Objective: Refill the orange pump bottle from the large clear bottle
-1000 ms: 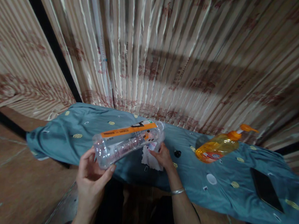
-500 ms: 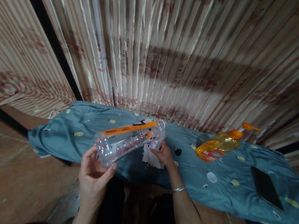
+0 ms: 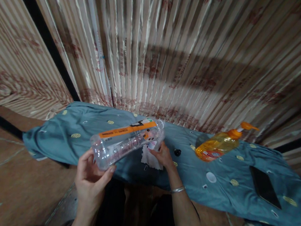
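Note:
A clear plastic bottle (image 3: 127, 141) with an orange label strip lies tilted in the air above the blue cloth, its right end higher. My left hand (image 3: 92, 174) is closed round its lower left end, thumb in front. Under the raised right end, my right hand (image 3: 164, 156) pinches a white piece of paper (image 3: 150, 158) with torn-looking edges and some print. Whether the right fingers also touch the bottle I cannot make out. Just right of that hand lies a small black cap-like object (image 3: 177, 152).
The blue patterned cloth (image 3: 50, 136) covers a narrow surface. On its right side are an orange pump bottle (image 3: 217, 147), a white round disc (image 3: 211, 177) and a dark phone (image 3: 265, 186). A striped curtain (image 3: 155, 57) hangs behind; dark poles (image 3: 48, 44) stand at the sides.
The whole view has shifted slightly, with things sitting a little further left. Both hands keep their hold; the bottle stays at nearly the same tilt.

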`<state>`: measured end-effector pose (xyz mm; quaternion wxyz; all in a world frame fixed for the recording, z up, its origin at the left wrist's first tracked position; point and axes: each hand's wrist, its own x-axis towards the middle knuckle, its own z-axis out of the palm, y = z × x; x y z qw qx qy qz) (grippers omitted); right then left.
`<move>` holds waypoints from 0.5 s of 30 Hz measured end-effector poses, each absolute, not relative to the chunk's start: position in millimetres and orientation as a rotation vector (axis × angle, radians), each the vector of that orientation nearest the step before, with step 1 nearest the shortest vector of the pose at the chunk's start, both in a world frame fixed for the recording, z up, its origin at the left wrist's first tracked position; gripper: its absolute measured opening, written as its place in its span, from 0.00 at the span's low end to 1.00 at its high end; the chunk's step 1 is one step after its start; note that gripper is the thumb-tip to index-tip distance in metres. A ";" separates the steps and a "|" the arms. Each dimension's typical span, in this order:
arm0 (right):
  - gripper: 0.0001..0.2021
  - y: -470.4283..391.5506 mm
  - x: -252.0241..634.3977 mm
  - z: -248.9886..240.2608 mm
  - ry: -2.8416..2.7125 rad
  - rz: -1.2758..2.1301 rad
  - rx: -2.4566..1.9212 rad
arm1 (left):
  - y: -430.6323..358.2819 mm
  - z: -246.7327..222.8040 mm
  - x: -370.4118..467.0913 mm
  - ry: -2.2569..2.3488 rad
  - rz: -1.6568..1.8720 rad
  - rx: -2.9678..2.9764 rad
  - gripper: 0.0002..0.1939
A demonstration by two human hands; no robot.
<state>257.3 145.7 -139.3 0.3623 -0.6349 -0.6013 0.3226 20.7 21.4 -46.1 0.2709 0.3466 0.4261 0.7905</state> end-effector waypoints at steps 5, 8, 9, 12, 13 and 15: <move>0.25 145.7 257.1 -138.9 -1.559 0.812 -1.671 | 21.3 -44.2 21.7 1.158 2.144 0.943 0.33; 0.25 145.1 256.5 -138.5 -1.563 0.797 -1.667 | 21.6 -42.9 22.2 1.162 2.152 0.934 0.32; 0.25 144.9 256.4 -138.4 -1.564 0.789 -1.666 | 21.6 -42.5 22.4 1.165 2.153 0.928 0.33; 0.23 144.5 256.6 -139.2 -1.570 0.777 -1.678 | 21.5 -41.7 22.5 1.160 2.158 0.914 0.33; 0.24 144.6 256.9 -139.9 -1.575 0.783 -1.673 | 21.2 -41.5 22.5 1.155 2.158 0.910 0.34; 0.24 145.2 257.7 -141.9 -1.585 0.798 -1.637 | 20.5 -41.5 22.3 1.144 2.155 0.901 0.35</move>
